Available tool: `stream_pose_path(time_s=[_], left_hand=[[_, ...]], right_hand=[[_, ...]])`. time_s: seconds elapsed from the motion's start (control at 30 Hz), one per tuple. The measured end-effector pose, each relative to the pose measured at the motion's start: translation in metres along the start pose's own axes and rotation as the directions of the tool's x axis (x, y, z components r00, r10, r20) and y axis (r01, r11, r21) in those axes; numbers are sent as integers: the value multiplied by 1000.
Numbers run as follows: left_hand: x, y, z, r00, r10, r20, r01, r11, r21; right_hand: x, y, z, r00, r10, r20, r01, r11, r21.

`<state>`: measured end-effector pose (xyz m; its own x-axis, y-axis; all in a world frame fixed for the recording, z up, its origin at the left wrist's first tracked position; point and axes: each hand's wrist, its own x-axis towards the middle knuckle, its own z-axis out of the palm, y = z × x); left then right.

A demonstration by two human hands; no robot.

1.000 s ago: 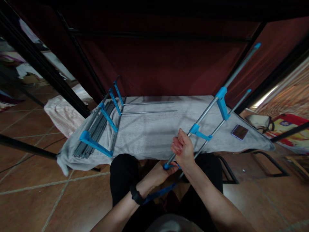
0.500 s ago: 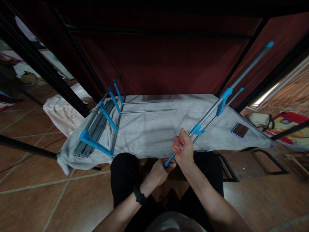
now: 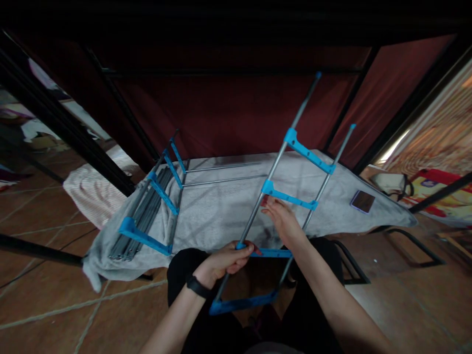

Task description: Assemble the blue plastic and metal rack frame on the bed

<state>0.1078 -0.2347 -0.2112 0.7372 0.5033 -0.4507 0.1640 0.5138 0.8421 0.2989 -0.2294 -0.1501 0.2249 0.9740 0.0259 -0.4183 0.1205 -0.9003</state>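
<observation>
A ladder-like rack frame (image 3: 298,199) of metal tubes and blue plastic crosspieces leans over my lap, its lower end between my knees and its upper end pointing away. My left hand (image 3: 230,259), with a dark band on the wrist, is wrapped around the left tube at a lower crosspiece. Higher up, the fingers of my right hand (image 3: 280,216) are curled at the same tube, just below another crosspiece; its fingertips are partly hidden. To the left, a second rack frame (image 3: 162,194) with blue crosspieces stands on the grey cloth (image 3: 217,216), two thin rods (image 3: 224,181) reaching rightward from it.
A bundle of grey tubes (image 3: 145,216) lies on the cloth beside the second frame. Toward the right edge lies a phone (image 3: 363,201). Black metal posts (image 3: 66,118) and a dark red panel (image 3: 228,113) enclose the far side. A pale bag (image 3: 391,184) sits at the right.
The held frame has turned from nearly edge-on to broadside, and its lower end has come down between my knees. Both hands now grip farther up from that end.
</observation>
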Motion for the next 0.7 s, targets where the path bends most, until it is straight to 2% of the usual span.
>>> stream_pose_path(time_s=[0.07,0.13,0.23,0.27,0.3,0.37,0.43,0.47,0.53,0.63,0.7], left_hand=[[-3,0,-12,998,-6,69,12,997,-78],[-3,-2,-22,993,3,116,16,987,-163],[2,-5,-34,989,58,135,-16,955,-295],[4,-6,-36,988,79,134,-31,943,-331],[6,-7,-38,986,100,132,-46,931,-361],[11,-9,-40,982,143,125,-81,909,-410],[17,-14,-39,976,187,111,-119,886,-449],[20,-17,-38,973,208,100,-139,874,-466],[28,-24,-33,969,238,69,-175,854,-489],[39,-36,-22,971,238,7,-201,835,-513],[46,-43,-13,976,211,-48,-204,825,-527]], right_hand=[[-10,-3,-31,983,-176,-54,153,943,-294],[-20,-1,-69,964,-249,-95,172,855,-490],[-32,10,-124,865,-429,-260,176,745,-644],[-34,14,-138,853,-420,-310,128,744,-656],[-37,18,-147,870,-346,-351,66,788,-612],[-44,22,-156,938,-51,-342,-101,905,-413],[-51,20,-153,953,218,-209,-261,943,-208],[-54,18,-149,950,279,-143,-298,944,-142],[-57,10,-143,958,277,-75,-283,955,-88],[-53,-3,-139,979,171,-112,-187,970,-156],[-48,-11,-140,981,153,-120,-178,957,-231]])
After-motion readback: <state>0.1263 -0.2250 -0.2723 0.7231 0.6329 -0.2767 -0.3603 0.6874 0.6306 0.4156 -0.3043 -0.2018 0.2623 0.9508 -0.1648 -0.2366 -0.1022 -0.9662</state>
